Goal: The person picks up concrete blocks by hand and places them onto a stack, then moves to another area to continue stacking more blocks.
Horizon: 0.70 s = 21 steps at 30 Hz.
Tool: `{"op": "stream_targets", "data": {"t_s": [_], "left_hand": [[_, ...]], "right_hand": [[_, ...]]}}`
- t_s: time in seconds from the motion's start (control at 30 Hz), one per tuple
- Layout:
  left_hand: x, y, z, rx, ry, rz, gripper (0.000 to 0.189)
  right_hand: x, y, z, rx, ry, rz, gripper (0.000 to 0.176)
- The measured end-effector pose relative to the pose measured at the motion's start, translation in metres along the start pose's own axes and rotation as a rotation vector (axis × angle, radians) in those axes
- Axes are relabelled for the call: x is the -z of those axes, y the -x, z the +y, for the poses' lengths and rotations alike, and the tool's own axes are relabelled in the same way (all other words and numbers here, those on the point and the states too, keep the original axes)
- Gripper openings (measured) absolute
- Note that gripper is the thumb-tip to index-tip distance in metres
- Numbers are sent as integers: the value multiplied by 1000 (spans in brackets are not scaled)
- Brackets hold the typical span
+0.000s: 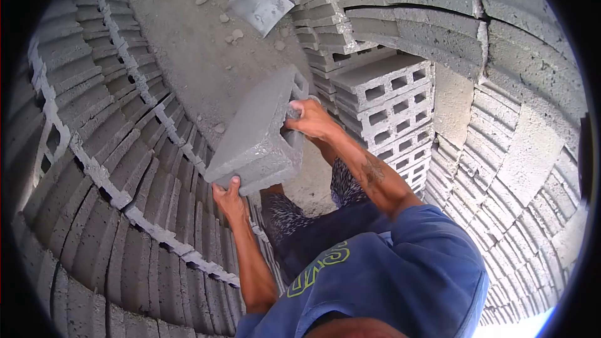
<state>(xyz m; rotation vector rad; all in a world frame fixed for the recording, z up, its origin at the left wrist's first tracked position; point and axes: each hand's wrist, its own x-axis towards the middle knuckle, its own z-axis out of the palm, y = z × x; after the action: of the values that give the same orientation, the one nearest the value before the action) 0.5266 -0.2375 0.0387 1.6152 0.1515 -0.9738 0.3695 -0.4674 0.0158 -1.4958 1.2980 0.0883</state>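
Observation:
A grey hollow concrete block (253, 134) is lifted in the air in front of me, tilted. My left hand (228, 195) grips its near lower corner from underneath. My right hand (311, 119) holds its right end, fingers hooked into one of the block's hollow cells. The block hangs over the top of a block wall (119, 150) that curves along my left.
A stack of hollow blocks (391, 109) stands just right of my right hand. More block walls (519, 87) rise at the right. A flat metal shovel blade (258, 3) lies on the sandy ground (200, 56) with several small stones.

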Motion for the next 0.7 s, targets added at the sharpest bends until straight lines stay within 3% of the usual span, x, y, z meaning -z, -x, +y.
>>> {"op": "stream_targets", "data": {"t_s": [0.07, 0.17, 0.23, 0.3, 0.4, 0.53, 0.6, 0.63, 0.7], "left_hand": [[-18, 41, 24, 103, 90, -47, 68], [-49, 79, 53, 134, 129, -149, 74], [-71, 93, 65, 129, 130, -189, 79], [-98, 98, 68, 182, 118, -250, 74], [-145, 88, 46, 188, 122, -374, 74], [-215, 51, -3, 186, 55, -467, 76], [-244, 28, 2, 159, -31, -486, 78], [-252, 29, 2, 153, -121, -497, 80], [-267, 8, -40, 83, -284, -393, 81]], "right_hand": [[50, 49, -28, 44, 143, 41, 40], [112, 110, -61, 23, 111, 25, 31], [147, 137, -61, -3, 84, -6, 35], [174, 151, -49, 199, 53, 109, 32], [205, 154, -27, 167, -107, 277, 29], [243, 126, 24, -5, -58, 304, 28], [256, 110, 33, 177, 91, 410, 28], [257, 104, 38, 35, 92, 472, 30], [260, 79, 46, 51, 227, 496, 37]]}}
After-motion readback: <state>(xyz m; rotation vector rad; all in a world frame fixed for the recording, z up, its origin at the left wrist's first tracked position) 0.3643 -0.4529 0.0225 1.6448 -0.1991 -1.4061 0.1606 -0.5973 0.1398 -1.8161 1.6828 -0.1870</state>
